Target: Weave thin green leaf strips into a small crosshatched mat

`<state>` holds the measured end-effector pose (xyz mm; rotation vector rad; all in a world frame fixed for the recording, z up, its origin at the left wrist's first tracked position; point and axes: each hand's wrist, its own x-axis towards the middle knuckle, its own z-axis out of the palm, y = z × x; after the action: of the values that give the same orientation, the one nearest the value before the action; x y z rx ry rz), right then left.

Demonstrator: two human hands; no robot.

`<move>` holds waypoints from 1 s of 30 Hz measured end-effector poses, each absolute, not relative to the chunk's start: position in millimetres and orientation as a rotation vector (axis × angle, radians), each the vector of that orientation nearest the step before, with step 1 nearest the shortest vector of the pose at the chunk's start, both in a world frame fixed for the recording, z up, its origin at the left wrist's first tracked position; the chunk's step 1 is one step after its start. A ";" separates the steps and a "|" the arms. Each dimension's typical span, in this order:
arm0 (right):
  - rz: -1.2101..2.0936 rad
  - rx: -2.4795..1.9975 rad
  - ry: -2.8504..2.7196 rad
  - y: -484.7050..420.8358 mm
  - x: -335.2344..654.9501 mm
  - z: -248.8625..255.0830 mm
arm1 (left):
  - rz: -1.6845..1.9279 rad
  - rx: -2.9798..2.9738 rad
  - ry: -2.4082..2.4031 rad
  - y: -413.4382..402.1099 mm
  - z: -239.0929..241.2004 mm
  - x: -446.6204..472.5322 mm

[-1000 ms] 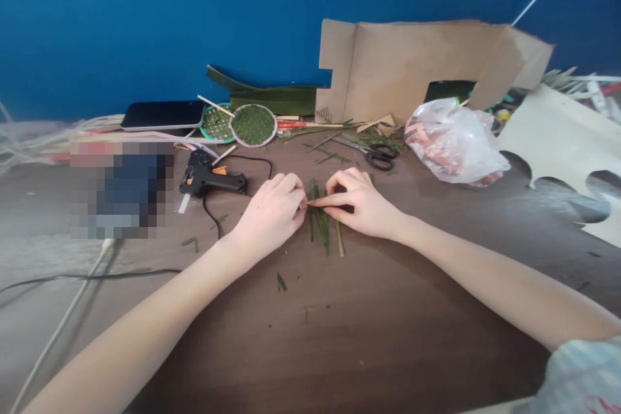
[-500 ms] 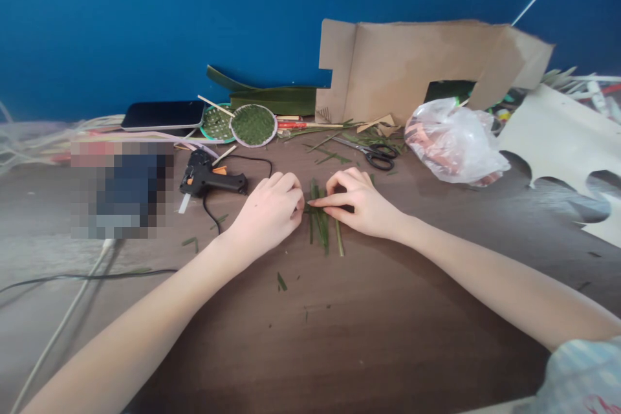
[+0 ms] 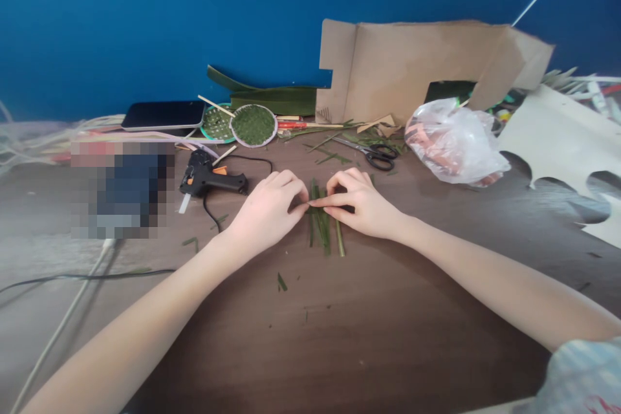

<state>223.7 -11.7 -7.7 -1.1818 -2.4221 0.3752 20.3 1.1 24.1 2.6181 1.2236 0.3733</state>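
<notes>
Thin green leaf strips lie side by side on the brown table between my hands, pointing roughly away from me. My left hand is closed in a pinch at their left side, thumb and index finger meeting at a strip's end; the pinched part is mostly hidden. From the right, my right hand reaches over the strips, its index finger pressed across them and its thumb just below. The two index fingertips nearly touch. One separate strip lies below the right thumb.
A black glue gun with its cord lies left of my hands. Behind are black-handled scissors, round green woven pieces, a phone and a cardboard sheet. A plastic bag stands at right. Leaf scraps litter the table.
My left hand has shifted slightly right, and its thumb and index finger have straightened toward the right fingertip. My right hand and the strips stay about where they were.
</notes>
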 end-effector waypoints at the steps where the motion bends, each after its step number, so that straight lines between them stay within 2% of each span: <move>1: 0.380 -1.177 -2.419 -11.6 224.1 -7.9 | 0.367 2.613 1.209 1.0 21.8 20.7; 30: 0.407 -1.244 -2.351 -12.7 221.9 -7.4 | 0.404 2.507 1.279 -3.5 10.7 25.6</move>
<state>221.9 -12.7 -7.4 -1.2442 -2.3507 0.4074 25.6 -3.5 10.7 2.5069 1.2789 0.4036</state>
